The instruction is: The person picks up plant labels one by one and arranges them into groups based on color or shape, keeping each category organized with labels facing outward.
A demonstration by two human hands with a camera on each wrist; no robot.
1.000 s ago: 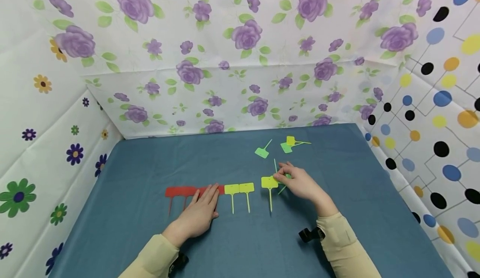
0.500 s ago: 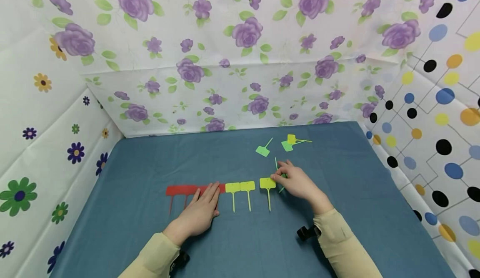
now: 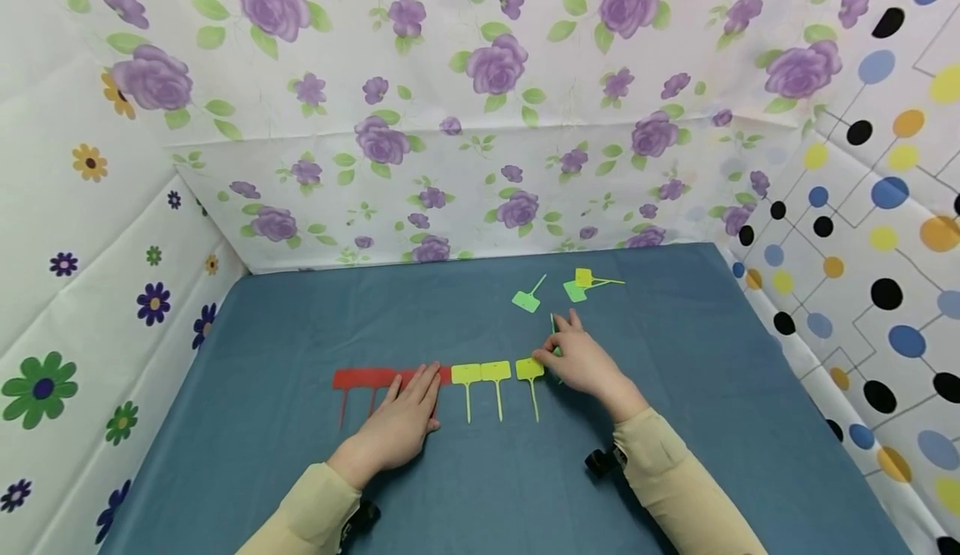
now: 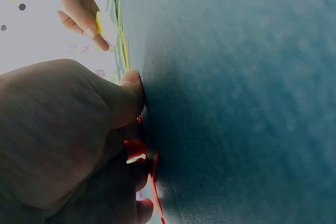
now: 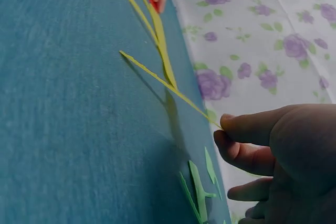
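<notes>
In the head view, right of centre, the right hand [image 3: 588, 362] pinches a thin yellow plastic T-shaped tag [image 3: 528, 369] at its upper-right corner, stem toward the frame's bottom, just right of and apart from two matching yellow tags [image 3: 495, 371]; the left hand [image 3: 397, 428] rests straight-fingered on red T-shaped tags [image 3: 362, 377]. In the left wrist view the pinched tag glares at upper left; in the right wrist view it shows nearly edge-on, mid-frame.
</notes>
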